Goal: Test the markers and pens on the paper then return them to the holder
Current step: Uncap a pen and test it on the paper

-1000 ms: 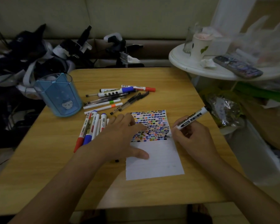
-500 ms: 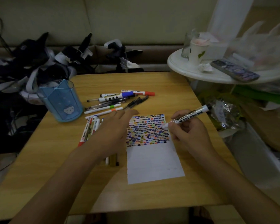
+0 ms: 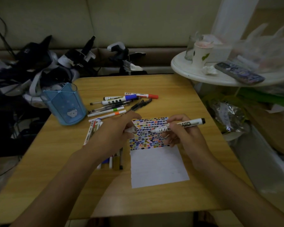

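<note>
Lifted off the paper [image 3: 157, 166], right hand [image 3: 185, 135] grips the marker [image 3: 179, 126]; left hand [image 3: 116, 131] pinches its cap [image 3: 131, 129] over the wooden table [image 3: 56, 161].

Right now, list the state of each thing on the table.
whiteboard marker: uncapped, held level by the right hand
cap: off, pinched in the left hand
paper: flat, far half filled with colour marks
blue holder: upright, looks empty
loose pens: lying capped

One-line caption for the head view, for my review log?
Right hand holds uncapped whiteboard marker over swatch-filled paper; left hand pinches its cap.
</note>
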Demonstrator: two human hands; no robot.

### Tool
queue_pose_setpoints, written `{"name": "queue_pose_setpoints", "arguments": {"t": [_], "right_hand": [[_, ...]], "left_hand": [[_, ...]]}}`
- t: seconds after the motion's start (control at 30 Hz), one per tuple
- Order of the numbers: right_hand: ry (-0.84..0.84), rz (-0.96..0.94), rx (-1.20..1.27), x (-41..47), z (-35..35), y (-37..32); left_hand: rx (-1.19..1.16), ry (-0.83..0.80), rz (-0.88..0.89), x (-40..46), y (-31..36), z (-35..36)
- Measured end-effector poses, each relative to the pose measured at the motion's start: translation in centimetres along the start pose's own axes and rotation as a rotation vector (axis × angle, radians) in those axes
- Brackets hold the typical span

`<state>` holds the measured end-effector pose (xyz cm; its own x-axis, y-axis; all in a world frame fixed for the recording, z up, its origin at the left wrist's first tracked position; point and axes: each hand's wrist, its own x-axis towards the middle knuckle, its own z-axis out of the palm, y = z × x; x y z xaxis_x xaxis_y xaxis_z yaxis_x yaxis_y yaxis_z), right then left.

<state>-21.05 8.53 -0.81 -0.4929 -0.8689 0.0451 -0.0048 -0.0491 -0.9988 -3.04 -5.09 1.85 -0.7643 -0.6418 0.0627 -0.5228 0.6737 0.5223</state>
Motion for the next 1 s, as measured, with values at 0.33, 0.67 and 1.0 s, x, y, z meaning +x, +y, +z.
{"name": "queue_pose_setpoints", "arguments": {"t": [0.33, 0.67, 1.0], "right_hand": [[-0.040, 0.027, 0.062, -0.2, 0.9, -0.1], [-0.085, 0.023, -0.007, -0.2, 1.6, 0.0], [-0.092, -0.026, -0.028, 0.1, 1.1, 0.3]], "left_hand": [[0.007, -0.055, 0.042, -0.2, 0.7, 0.5], [0.052, -0.055, 0.086, 0.0, 1.0, 0.8], [-0.076, -0.042, 0.115, -0.6, 0.9, 0.6]]}}
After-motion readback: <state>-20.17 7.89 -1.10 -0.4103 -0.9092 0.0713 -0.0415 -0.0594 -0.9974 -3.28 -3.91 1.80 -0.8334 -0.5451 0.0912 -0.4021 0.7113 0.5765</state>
